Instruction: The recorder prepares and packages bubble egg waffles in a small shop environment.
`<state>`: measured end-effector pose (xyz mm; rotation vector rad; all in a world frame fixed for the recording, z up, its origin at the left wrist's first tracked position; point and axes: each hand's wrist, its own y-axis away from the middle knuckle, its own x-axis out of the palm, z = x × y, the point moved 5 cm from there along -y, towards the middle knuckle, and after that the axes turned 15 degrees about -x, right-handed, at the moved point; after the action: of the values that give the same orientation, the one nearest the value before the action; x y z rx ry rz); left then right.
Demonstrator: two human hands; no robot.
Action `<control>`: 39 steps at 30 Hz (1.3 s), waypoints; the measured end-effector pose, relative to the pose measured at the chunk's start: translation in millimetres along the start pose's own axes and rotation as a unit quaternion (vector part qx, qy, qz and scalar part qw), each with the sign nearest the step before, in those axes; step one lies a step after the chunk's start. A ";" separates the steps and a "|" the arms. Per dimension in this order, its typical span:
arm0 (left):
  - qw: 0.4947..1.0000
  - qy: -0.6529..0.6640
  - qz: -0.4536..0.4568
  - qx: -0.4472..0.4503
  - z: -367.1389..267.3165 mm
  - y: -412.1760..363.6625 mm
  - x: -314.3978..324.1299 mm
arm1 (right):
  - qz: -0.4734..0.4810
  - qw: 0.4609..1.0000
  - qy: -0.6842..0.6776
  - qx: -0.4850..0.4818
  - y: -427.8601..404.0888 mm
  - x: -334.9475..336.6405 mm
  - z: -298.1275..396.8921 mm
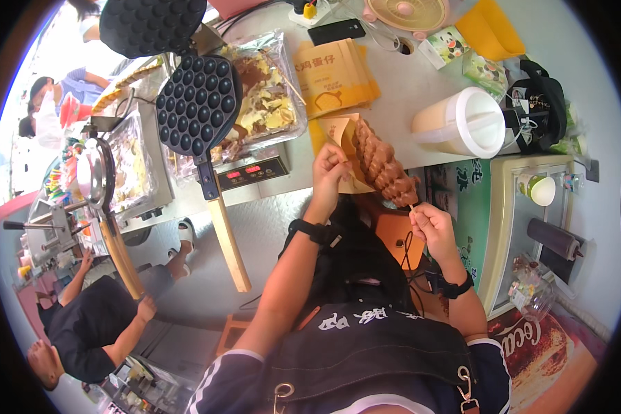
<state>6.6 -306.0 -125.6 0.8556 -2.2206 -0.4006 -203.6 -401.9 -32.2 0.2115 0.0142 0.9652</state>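
Observation:
My right hand [430, 225] pinches the wooden stick of a brown chocolate-coloured bubble waffle [383, 163], which slants up and left from it. The upper end lies at the mouth of a printed paper bag [359, 178]. With my left hand [332, 164] I grip the near edge of that bag, fingers closed on the paper. Just beyond, a stack of yellow and brown printed paper bags [331, 77] rests on the metal counter.
An open bubble waffle iron [199, 103] with a wooden handle stands left, beside a foil-lined tray [295, 121] of waffle scraps. A white pitcher [476, 124] is at right, above a glass-topped freezer [497, 233]. Another person [88, 321] holds a second iron's handle at far left.

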 end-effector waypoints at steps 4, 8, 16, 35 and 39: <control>0.999 0.029 0.006 0.017 6.1 -2.0 -2.7 | 0.044 0.997 -0.016 0.060 3.0 1.1 0.9; 0.998 0.059 -0.017 0.029 4.7 0.6 4.0 | 0.069 0.993 -0.015 0.097 4.0 -2.1 5.3; 0.996 0.045 -0.053 0.048 7.1 10.1 4.4 | 0.030 0.996 -0.052 0.069 -9.4 -16.3 1.4; 0.972 -0.131 -0.194 0.018 36.6 52.2 -32.5 | 0.058 0.986 -0.125 0.090 -23.6 -10.7 -41.7; 0.919 -0.105 -0.372 -0.077 62.6 47.4 -84.0 | 0.095 0.973 -0.171 0.120 -16.9 -14.1 -57.8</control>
<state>-15.7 -212.2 -188.3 1.6183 -1.9298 -1.0486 -204.0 -412.7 -93.0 0.6091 -0.2106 1.1064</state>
